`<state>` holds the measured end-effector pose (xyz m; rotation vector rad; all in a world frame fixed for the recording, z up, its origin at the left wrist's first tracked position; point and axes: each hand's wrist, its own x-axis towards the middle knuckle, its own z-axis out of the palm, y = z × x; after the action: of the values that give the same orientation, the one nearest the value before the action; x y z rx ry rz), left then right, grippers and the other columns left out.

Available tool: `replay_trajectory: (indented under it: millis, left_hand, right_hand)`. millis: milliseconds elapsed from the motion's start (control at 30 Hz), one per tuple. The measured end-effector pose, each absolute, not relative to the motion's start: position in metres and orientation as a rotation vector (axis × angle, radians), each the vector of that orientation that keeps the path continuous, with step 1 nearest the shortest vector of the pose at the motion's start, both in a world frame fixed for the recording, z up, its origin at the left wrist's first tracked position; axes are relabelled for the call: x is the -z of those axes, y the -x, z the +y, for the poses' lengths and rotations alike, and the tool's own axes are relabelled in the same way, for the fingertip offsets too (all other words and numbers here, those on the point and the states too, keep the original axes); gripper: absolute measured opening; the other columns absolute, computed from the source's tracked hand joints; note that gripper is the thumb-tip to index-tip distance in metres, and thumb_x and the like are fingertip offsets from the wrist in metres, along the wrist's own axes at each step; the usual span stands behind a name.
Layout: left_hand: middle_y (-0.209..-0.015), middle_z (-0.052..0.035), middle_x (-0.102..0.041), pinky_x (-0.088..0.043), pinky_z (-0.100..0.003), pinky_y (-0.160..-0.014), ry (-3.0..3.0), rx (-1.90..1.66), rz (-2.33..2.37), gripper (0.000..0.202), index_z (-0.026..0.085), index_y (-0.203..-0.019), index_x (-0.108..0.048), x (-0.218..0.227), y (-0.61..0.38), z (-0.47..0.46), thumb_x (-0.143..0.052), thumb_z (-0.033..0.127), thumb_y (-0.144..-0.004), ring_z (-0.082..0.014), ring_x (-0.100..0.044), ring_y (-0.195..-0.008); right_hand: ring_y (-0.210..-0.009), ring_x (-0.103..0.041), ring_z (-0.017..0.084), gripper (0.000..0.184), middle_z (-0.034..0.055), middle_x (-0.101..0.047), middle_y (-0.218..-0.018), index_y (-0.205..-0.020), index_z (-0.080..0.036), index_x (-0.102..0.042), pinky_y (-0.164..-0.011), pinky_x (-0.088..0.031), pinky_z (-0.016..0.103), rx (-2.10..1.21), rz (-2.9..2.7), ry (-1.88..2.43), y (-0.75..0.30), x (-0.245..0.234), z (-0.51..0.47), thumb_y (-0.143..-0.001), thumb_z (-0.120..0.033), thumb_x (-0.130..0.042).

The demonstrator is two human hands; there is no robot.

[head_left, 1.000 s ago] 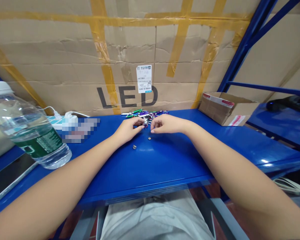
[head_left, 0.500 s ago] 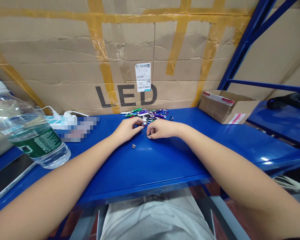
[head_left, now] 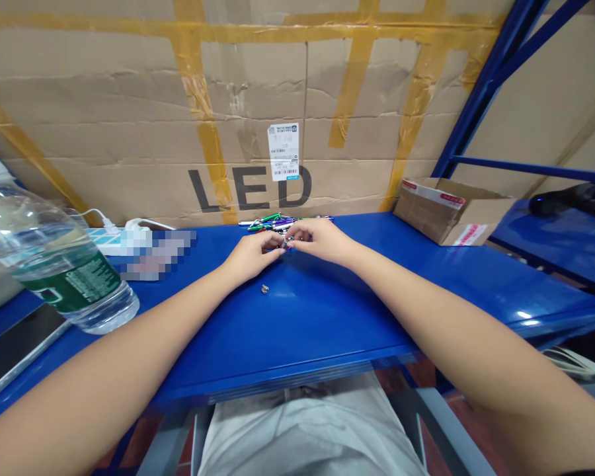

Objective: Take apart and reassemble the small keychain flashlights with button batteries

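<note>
1. Two bare hands, fingertips meeting over the far part of the blue table [head_left: 297, 324]: left hand [head_left: 250, 258] with thumb and forefinger pinched on a small shiny metal piece [head_left: 284, 244], too small and too covered to identify.

2. Right hand [head_left: 322, 238] bent in from the other side, thumb and fingers curled at the same piece; gripping or only touching, impossible to tell.

3. Key relation: small metal piece squarely between the two sets of fingertips, rightward of the left hand, leftward of the right, neither clearly nearer; long axis unreadable.

4. Just beyond the fingertips, partly hidden by the hands: heap of coloured metallic items [head_left: 277, 223], green, purple and silver, some slender, lying at mixed angles.

5. On the body side: loose metal part [head_left: 264, 289], apart from both hands, nearer the left.

6. Farther left: water bottle [head_left: 79, 281], dark flat device [head_left: 20, 350], power strip [head_left: 116, 246] with cables.

7. Farther right: open cardboard box [head_left: 426, 215]. Behind everything: taped cardboard panel [head_left: 258, 86] marked LED.
</note>
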<state>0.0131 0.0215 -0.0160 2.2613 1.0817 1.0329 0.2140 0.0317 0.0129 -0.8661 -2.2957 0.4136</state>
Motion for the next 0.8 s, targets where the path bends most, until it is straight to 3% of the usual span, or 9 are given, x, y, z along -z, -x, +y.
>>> replay_trajectory:
  millis: [400,567,700,800]
  left_hand:
    - [-0.095,-0.0055,-0.072,-0.052,-0.038,-0.084,-2.209,-1.057,1.104,0.024,0.017,-0.097,-0.064,0.018,-0.011,0.027,-0.063,0.031,-0.077,-0.0205,-0.067,-0.088]
    - [-0.094,-0.0052,-0.071,-0.052,-0.038,-0.083,-2.225,-1.057,1.151,0.021,0.017,-0.094,-0.065,0.016,-0.009,0.026,-0.061,0.029,-0.077,-0.0207,-0.067,-0.088]
    - [-0.094,-0.0046,-0.071,-0.053,-0.038,-0.082,-2.239,-1.052,1.182,0.019,0.018,-0.093,-0.065,0.015,-0.008,0.025,-0.062,0.029,-0.077,-0.0206,-0.067,-0.088]
    - [-0.095,-0.0046,-0.072,-0.053,-0.038,-0.085,-2.240,-1.081,1.179,0.019,0.019,-0.092,-0.064,0.016,-0.007,0.026,-0.063,0.031,-0.077,-0.0208,-0.067,-0.089]
  right_hand:
    - [-0.067,-0.053,0.012,0.026,0.0007,-0.063,-0.077,-0.106,-0.017,-0.063,-0.063,-0.037,0.024,-0.306,-2.465,0.816,-0.219,-0.015,0.030,-0.081,-0.016,-0.056]
    - [-0.070,-0.055,0.013,0.019,0.0024,-0.064,-0.080,-0.098,-0.016,-0.065,-0.064,-0.038,0.024,-0.365,-2.462,0.757,-0.209,-0.020,0.014,-0.082,-0.025,-0.060]
    - [-0.065,-0.055,0.012,0.026,0.0021,-0.065,-0.077,-0.096,-0.016,-0.068,-0.059,-0.038,0.024,-0.523,-2.658,0.698,-0.187,-0.011,-0.006,-0.083,-0.037,-0.062]
    - [-0.060,-0.052,0.011,0.017,0.0013,-0.065,-0.074,-0.095,-0.016,-0.068,-0.055,-0.035,0.024,-0.510,-2.744,0.736,-0.174,-0.004,-0.014,-0.084,-0.025,-0.060]
